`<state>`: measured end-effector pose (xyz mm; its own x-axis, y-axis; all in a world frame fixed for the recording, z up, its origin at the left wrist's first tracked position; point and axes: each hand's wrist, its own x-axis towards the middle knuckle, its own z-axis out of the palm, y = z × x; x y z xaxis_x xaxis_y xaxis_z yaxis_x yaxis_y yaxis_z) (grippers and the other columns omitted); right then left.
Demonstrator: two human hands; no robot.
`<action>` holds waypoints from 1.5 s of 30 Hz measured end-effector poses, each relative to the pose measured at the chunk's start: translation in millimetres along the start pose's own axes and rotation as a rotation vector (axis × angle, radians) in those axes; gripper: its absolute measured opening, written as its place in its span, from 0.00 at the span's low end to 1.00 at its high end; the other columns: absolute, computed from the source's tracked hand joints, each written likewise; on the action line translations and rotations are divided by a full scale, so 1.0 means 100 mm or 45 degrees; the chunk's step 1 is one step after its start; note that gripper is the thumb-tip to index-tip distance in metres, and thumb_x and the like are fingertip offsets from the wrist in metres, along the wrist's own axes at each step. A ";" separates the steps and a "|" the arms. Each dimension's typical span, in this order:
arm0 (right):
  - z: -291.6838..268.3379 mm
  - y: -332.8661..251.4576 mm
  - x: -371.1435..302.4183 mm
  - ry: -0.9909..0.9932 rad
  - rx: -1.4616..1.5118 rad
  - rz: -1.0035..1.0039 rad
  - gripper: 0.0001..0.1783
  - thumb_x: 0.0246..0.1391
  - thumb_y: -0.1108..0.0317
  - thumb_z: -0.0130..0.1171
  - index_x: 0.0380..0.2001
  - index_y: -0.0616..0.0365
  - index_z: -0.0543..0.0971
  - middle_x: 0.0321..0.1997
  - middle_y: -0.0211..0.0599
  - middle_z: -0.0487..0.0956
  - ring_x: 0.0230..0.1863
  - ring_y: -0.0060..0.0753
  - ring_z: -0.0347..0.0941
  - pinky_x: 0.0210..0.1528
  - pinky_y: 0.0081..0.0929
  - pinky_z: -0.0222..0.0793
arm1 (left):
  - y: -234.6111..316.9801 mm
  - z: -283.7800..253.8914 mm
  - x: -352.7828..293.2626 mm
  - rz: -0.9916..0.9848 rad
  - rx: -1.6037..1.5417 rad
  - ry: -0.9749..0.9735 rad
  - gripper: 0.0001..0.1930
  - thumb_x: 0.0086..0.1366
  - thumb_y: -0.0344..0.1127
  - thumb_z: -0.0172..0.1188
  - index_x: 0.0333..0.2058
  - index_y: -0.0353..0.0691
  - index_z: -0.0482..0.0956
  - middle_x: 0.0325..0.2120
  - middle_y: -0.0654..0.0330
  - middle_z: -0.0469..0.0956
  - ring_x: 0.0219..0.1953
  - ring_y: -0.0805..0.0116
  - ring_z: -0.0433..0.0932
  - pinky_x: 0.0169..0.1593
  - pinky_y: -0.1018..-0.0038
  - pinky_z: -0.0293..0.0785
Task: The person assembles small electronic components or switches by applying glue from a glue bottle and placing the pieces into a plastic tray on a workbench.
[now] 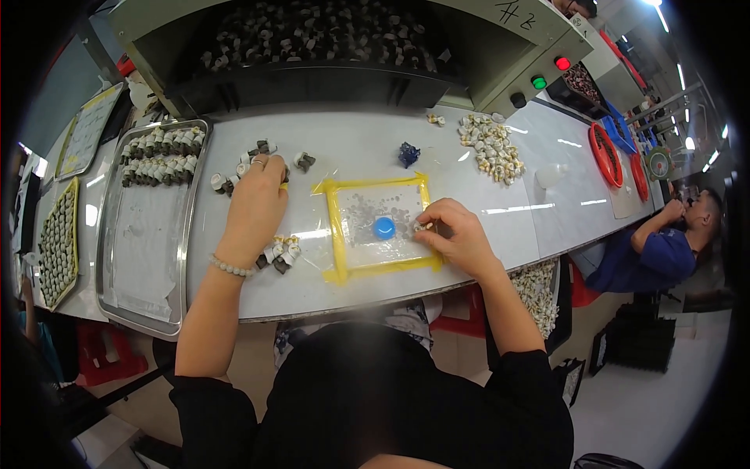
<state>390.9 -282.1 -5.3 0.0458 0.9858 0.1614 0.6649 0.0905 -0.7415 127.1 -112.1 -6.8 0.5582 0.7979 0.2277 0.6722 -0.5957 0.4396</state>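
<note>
My left hand (262,195) reaches into a loose group of small white-and-dark-grey parts (221,182), its fingers curled down. Whatever it grips is mostly hidden; a bit of yellow shows by the thumb. One white-and-grey part (304,161) lies just right of it, and more white parts (283,252) lie below its wrist. My right hand (462,236) pinches a small white part (423,227) between thumb and fingertips. That hand is over the right edge of a yellow-taped rectangle (337,234), beside a round blue cap (383,227). Wet-looking spots mark the taped sheet.
Left stands a metal tray (186,258) with rows of parts. A pile of white-and-yellow pieces (491,148) and a dark blue lump (408,154) lie farther back. Behind is a machine housing (500,78) with a dark bin (328,84). A person (648,242) sits at right.
</note>
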 end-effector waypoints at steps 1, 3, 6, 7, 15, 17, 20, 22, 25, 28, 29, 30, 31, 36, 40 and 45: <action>-0.01 0.01 0.01 0.043 -0.108 -0.081 0.11 0.41 0.74 0.67 0.31 0.62 0.77 0.33 0.36 0.75 0.33 0.29 0.73 0.35 0.23 0.69 | 0.02 -0.04 0.00 -0.050 -0.049 -0.014 0.13 0.49 0.20 0.53 0.37 0.32 0.70 0.35 0.47 0.72 0.34 0.47 0.73 0.40 0.60 0.71; -0.05 0.03 0.03 0.046 -0.178 -0.130 0.12 0.41 0.74 0.67 0.32 0.62 0.78 0.33 0.36 0.75 0.33 0.31 0.73 0.35 0.23 0.70 | 0.06 -0.09 -0.04 -0.062 -0.128 0.042 0.15 0.48 0.19 0.52 0.39 0.33 0.71 0.35 0.49 0.72 0.33 0.51 0.74 0.38 0.63 0.72; -0.09 0.04 0.02 0.041 -0.290 -0.193 0.13 0.42 0.73 0.67 0.34 0.61 0.79 0.33 0.37 0.76 0.33 0.33 0.73 0.35 0.24 0.70 | 0.13 -0.18 -0.13 -0.136 -0.480 -0.022 0.19 0.50 0.18 0.52 0.43 0.33 0.70 0.34 0.54 0.73 0.32 0.62 0.77 0.35 0.70 0.73; -0.09 0.04 0.02 0.026 -0.322 -0.218 0.13 0.43 0.72 0.66 0.35 0.60 0.80 0.33 0.37 0.76 0.33 0.34 0.73 0.34 0.25 0.70 | 0.15 -0.22 -0.20 -0.209 -0.742 -0.138 0.20 0.51 0.18 0.52 0.46 0.32 0.70 0.33 0.56 0.72 0.31 0.67 0.77 0.33 0.74 0.74; 0.07 -0.25 0.19 -0.079 -0.308 -0.276 0.12 0.44 0.71 0.64 0.36 0.59 0.80 0.32 0.36 0.76 0.32 0.36 0.73 0.33 0.27 0.70 | 0.46 0.02 -0.69 -0.494 -2.136 -0.325 0.19 0.58 0.18 0.48 0.50 0.34 0.66 0.36 0.59 0.71 0.29 0.70 0.77 0.34 0.76 0.76; 0.11 -0.27 0.24 -0.118 -0.340 -0.300 0.12 0.44 0.72 0.64 0.35 0.59 0.80 0.32 0.36 0.76 0.31 0.37 0.73 0.33 0.28 0.71 | 0.51 0.07 -0.71 -0.640 -2.301 -0.297 0.18 0.58 0.19 0.45 0.49 0.35 0.66 0.36 0.58 0.72 0.30 0.69 0.76 0.37 0.74 0.76; 0.14 -0.27 0.27 -0.149 -0.367 -0.333 0.11 0.43 0.72 0.64 0.34 0.59 0.80 0.31 0.36 0.75 0.31 0.38 0.73 0.33 0.29 0.71 | 0.40 0.01 -0.63 -0.647 -2.300 -0.161 0.17 0.59 0.24 0.42 0.48 0.34 0.66 0.34 0.57 0.72 0.28 0.69 0.74 0.33 0.75 0.72; 0.15 -0.28 0.28 -0.157 -0.390 -0.367 0.11 0.43 0.72 0.63 0.34 0.60 0.80 0.30 0.37 0.75 0.31 0.38 0.73 0.33 0.30 0.71 | 0.34 -0.05 -0.55 -0.595 -2.260 -0.056 0.16 0.62 0.28 0.40 0.48 0.32 0.66 0.32 0.57 0.72 0.25 0.69 0.72 0.28 0.76 0.67; 0.14 -0.29 0.29 -0.174 -0.448 -0.381 0.11 0.43 0.72 0.63 0.33 0.61 0.80 0.30 0.37 0.75 0.31 0.38 0.73 0.33 0.30 0.71 | 0.30 -0.13 -0.41 -0.663 -2.244 -0.013 0.15 0.63 0.29 0.40 0.48 0.34 0.66 0.31 0.56 0.72 0.25 0.69 0.70 0.27 0.76 0.66; 0.15 -0.31 0.30 -0.177 -0.463 -0.391 0.11 0.43 0.72 0.63 0.33 0.61 0.80 0.30 0.37 0.75 0.31 0.38 0.73 0.33 0.30 0.71 | 0.19 -0.10 -0.33 -0.777 -2.509 -0.089 0.14 0.63 0.30 0.40 0.47 0.37 0.66 0.30 0.55 0.71 0.24 0.70 0.67 0.27 0.77 0.64; 0.15 -0.31 0.31 -0.178 -0.464 -0.389 0.11 0.43 0.72 0.63 0.33 0.61 0.80 0.30 0.37 0.75 0.31 0.38 0.73 0.33 0.30 0.71 | 0.18 -0.10 -0.30 -0.777 -2.510 -0.091 0.14 0.63 0.30 0.40 0.47 0.37 0.66 0.30 0.55 0.71 0.24 0.70 0.67 0.27 0.77 0.64; 0.15 -0.31 0.31 -0.180 -0.457 -0.400 0.11 0.43 0.72 0.63 0.33 0.61 0.80 0.30 0.37 0.75 0.31 0.38 0.73 0.33 0.30 0.71 | 0.16 -0.09 -0.29 -0.876 -2.602 -0.084 0.14 0.64 0.31 0.40 0.47 0.38 0.67 0.29 0.55 0.70 0.23 0.70 0.65 0.26 0.78 0.63; 0.15 -0.31 0.31 -0.182 -0.450 -0.412 0.11 0.42 0.72 0.63 0.33 0.61 0.80 0.30 0.37 0.75 0.31 0.38 0.73 0.33 0.30 0.71 | 0.15 -0.08 -0.27 -0.977 -2.692 -0.075 0.14 0.64 0.31 0.40 0.47 0.40 0.67 0.28 0.55 0.70 0.22 0.71 0.64 0.25 0.78 0.62; 0.12 -0.33 0.30 -0.121 -0.442 -0.372 0.11 0.42 0.72 0.64 0.33 0.60 0.80 0.30 0.37 0.75 0.31 0.37 0.73 0.33 0.29 0.71 | 0.02 -0.03 -0.25 -0.859 -2.864 -0.240 0.14 0.64 0.32 0.40 0.46 0.40 0.68 0.27 0.56 0.69 0.21 0.72 0.62 0.22 0.79 0.59; 0.16 -0.29 0.29 -0.024 -0.374 -0.451 0.12 0.42 0.72 0.65 0.34 0.60 0.80 0.30 0.37 0.75 0.31 0.37 0.72 0.33 0.29 0.70 | -0.12 0.00 -0.24 -0.716 -2.951 -0.361 0.15 0.64 0.32 0.41 0.48 0.39 0.67 0.28 0.56 0.68 0.23 0.71 0.63 0.24 0.78 0.60; 0.14 -0.30 0.27 -0.058 -0.382 -0.445 0.12 0.42 0.73 0.65 0.34 0.60 0.80 0.30 0.37 0.75 0.31 0.37 0.72 0.33 0.28 0.70 | 0.01 -0.02 -0.19 -0.878 -2.822 -0.039 0.15 0.65 0.32 0.43 0.50 0.38 0.66 0.32 0.56 0.69 0.31 0.66 0.66 0.32 0.74 0.66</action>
<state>361.4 -255.9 12.4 -0.2474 0.9093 0.3346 0.8212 0.3800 -0.4257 116.8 -127.8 -8.9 0.5803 0.7509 -0.3153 -0.6614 0.6605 0.3554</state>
